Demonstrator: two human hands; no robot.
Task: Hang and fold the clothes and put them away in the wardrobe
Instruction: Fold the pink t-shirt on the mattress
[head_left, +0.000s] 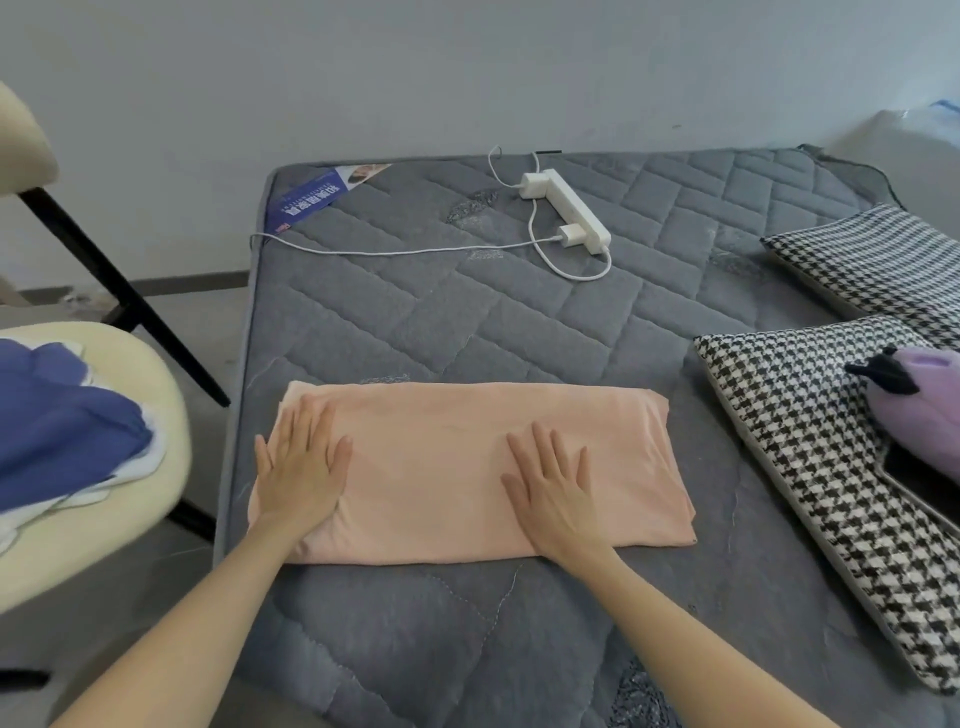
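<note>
The grey quilted mattress (467, 322) carries a soft pink garment (441, 467) near its front-left corner, folded into a smooth band whose long axis runs left to right across the person's reach. On the cream chair (156, 395) off the left edge lies a rumpled blue and white pile (57, 426). Both hands press the cloth flat, fingers straight. The left hand (304, 467) covers its left end and the right hand (553, 488) sits right of middle, so the right end is free, probably to be folded over.

bare mattress (467, 322) beyond, cushions (810, 431) right
</note>
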